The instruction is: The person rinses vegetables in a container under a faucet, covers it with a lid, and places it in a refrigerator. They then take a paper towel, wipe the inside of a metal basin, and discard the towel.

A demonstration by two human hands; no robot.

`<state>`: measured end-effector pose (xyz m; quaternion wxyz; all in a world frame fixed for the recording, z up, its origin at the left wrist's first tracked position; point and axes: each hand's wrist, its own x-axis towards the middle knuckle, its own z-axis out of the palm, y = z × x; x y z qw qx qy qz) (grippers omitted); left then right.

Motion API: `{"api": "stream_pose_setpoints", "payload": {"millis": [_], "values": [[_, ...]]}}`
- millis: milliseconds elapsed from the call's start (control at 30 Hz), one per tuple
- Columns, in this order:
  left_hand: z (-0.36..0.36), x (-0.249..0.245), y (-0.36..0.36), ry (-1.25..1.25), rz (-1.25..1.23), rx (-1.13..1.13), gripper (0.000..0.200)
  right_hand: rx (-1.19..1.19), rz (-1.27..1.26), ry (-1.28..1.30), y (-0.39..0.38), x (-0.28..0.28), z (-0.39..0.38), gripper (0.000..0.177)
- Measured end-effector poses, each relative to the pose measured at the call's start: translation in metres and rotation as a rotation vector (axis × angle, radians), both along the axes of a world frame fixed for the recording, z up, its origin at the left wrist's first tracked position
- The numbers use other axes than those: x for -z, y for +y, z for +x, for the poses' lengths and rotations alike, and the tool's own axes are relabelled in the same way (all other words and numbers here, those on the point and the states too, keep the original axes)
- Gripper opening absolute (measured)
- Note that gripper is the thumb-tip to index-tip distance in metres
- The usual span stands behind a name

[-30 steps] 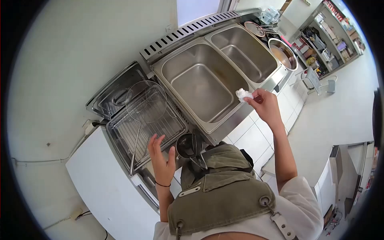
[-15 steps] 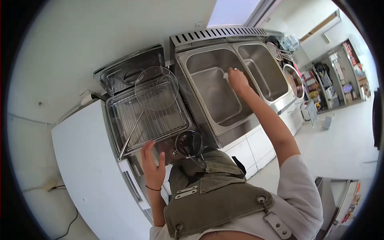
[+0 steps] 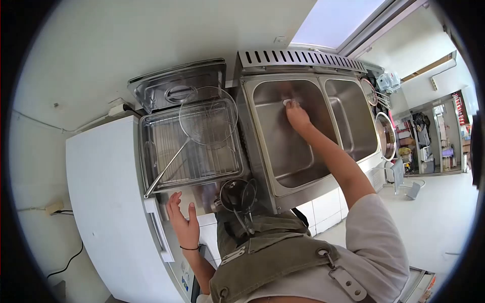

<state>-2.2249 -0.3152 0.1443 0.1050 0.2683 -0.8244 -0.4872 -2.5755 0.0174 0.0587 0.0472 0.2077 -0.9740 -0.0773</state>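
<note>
My right hand [image 3: 297, 114] reaches into the larger steel basin [image 3: 273, 146], fingers pinched around a small white piece [image 3: 286, 102] near the basin's back. My left hand [image 3: 184, 219] is raised with spread fingers and holds nothing, just in front of the tray with a wire rack [image 3: 202, 161]. A round mesh strainer [image 3: 208, 116] lies over that rack, its long handle slanting toward the front left. To the right of my left hand is a dark round pot [image 3: 236, 194], with a strainer or ladle on it.
Right of the larger basin is a second steel basin [image 3: 348, 111]. A steel lid [image 3: 177, 86] leans against the wall behind the rack. The white cabinet [image 3: 106, 202] stands on the left. Past the basins are a round metal pot [image 3: 386, 136] and shelves [image 3: 444, 131].
My right hand has moved toward the back left of the basin with the white piece. The view has shifted. My left hand stays open in front of the tray.
</note>
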Motion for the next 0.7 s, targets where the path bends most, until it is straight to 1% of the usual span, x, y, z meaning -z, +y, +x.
{"api": "stream_pose_setpoints", "payload": {"millis": [67, 100, 167, 200, 233, 300, 333, 400, 433, 500, 633, 700], "values": [[-0.01, 0.002, 0.005, 0.015, -0.051, 0.061, 0.037, -0.375, 0.46, 0.443, 0.013, 0.013, 0.004, 0.019], [-0.016, 0.0, 0.009, 0.014, -0.049, 0.07, 0.037, -0.367, 0.463, 0.44, 0.01, 0.006, 0.006, 0.019], [-0.028, -0.008, 0.016, 0.02, -0.088, 0.14, 0.037, -0.095, 0.437, 0.009, -0.011, -0.018, 0.007, 0.019], [-0.033, -0.012, 0.019, 0.023, -0.092, 0.148, 0.037, -0.023, 0.395, 0.104, -0.013, -0.012, 0.004, 0.019], [-0.037, -0.015, 0.023, 0.025, -0.091, 0.148, 0.036, -0.017, 0.391, 0.107, -0.013, -0.008, 0.002, 0.019], [-0.041, -0.017, 0.028, 0.025, -0.093, 0.155, 0.036, 0.209, 0.386, -0.041, -0.014, -0.004, 0.008, 0.017], [-0.042, -0.017, 0.03, 0.027, -0.084, 0.156, 0.036, 0.217, 0.383, -0.045, -0.012, -0.013, 0.014, 0.017], [-0.044, -0.014, 0.034, 0.026, -0.07, 0.166, 0.036, 0.215, 0.173, -0.363, -0.002, -0.035, 0.028, 0.014], [-0.044, -0.011, 0.035, 0.015, -0.052, 0.176, 0.037, 0.224, 0.176, -0.368, 0.005, -0.039, 0.038, 0.014], [-0.043, -0.008, 0.04, -0.001, -0.027, 0.191, 0.037, 0.168, 0.228, -0.418, 0.019, -0.045, 0.061, 0.013], [-0.044, -0.005, 0.041, 0.012, -0.081, 0.239, 0.038, 0.117, 0.219, -0.501, 0.032, -0.051, 0.096, 0.014], [-0.045, -0.007, 0.04, 0.006, -0.103, 0.247, 0.038, 0.162, 0.241, -0.639, 0.034, -0.056, 0.104, 0.012]]}}
